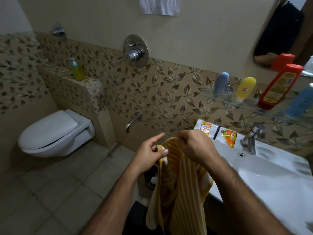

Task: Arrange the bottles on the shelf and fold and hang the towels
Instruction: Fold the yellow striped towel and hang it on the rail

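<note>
A yellow towel with white stripes point(183, 189) hangs in front of me beside the sink. My left hand point(149, 153) pinches one top corner of it between thumb and fingers, index finger pointing out. My right hand point(194, 146) grips the other top edge in a fist. On the glass shelf point(237, 103) at the right stand a grey bottle point(220, 83), a yellow bottle point(245, 88), a tall red bottle point(279, 87) and a blue bottle point(301, 102), blurred at the frame edge. A white towel point(159, 5) hangs high on the wall.
A white sink point(271, 175) with a tap point(252, 139) sits at the right, two orange sachets point(218, 133) on its rim. A wall-hung toilet point(54, 133) is at the left, a green soap dispenser point(77, 70) on the ledge above. A shower valve point(135, 51) and spout point(133, 121) project from the tiled wall.
</note>
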Action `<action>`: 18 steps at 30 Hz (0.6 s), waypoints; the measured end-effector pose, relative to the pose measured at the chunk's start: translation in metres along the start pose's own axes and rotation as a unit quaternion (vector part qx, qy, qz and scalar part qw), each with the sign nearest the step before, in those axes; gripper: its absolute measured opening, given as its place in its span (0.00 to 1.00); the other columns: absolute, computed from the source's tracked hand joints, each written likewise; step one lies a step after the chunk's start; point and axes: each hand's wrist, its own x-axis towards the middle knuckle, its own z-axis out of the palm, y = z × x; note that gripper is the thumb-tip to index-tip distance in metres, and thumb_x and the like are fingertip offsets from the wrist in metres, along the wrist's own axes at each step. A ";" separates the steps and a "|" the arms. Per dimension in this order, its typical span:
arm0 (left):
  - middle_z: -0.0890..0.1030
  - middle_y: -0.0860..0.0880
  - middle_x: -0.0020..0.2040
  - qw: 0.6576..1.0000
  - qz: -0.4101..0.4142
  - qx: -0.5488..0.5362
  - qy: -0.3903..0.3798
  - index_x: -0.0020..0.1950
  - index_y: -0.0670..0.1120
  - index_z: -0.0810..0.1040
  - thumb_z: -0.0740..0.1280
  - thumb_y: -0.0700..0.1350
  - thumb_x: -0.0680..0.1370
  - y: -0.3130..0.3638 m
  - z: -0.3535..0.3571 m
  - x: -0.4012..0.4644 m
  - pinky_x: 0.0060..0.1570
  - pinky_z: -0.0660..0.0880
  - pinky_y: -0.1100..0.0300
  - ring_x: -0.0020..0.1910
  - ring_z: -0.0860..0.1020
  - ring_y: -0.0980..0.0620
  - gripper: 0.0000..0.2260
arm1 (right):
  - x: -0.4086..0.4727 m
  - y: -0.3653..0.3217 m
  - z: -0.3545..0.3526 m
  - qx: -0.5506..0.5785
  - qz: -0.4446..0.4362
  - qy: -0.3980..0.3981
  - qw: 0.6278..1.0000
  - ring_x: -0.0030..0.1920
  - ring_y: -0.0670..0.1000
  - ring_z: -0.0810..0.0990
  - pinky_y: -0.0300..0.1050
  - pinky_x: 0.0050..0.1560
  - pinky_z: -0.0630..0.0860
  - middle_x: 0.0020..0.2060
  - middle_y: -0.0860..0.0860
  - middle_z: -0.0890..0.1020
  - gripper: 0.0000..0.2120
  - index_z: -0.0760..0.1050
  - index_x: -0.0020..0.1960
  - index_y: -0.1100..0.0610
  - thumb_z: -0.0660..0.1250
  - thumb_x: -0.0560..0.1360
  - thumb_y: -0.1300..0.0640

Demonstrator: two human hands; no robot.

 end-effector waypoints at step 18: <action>0.83 0.55 0.41 0.965 0.029 0.164 0.202 0.41 0.55 0.82 0.70 0.41 0.75 0.017 -0.006 0.019 0.45 0.79 0.57 0.43 0.81 0.55 0.08 | -0.008 0.027 0.010 0.074 0.091 -0.077 0.990 0.37 0.48 0.77 0.46 0.35 0.73 0.32 0.46 0.79 0.10 0.78 0.37 0.52 0.72 0.73 0.48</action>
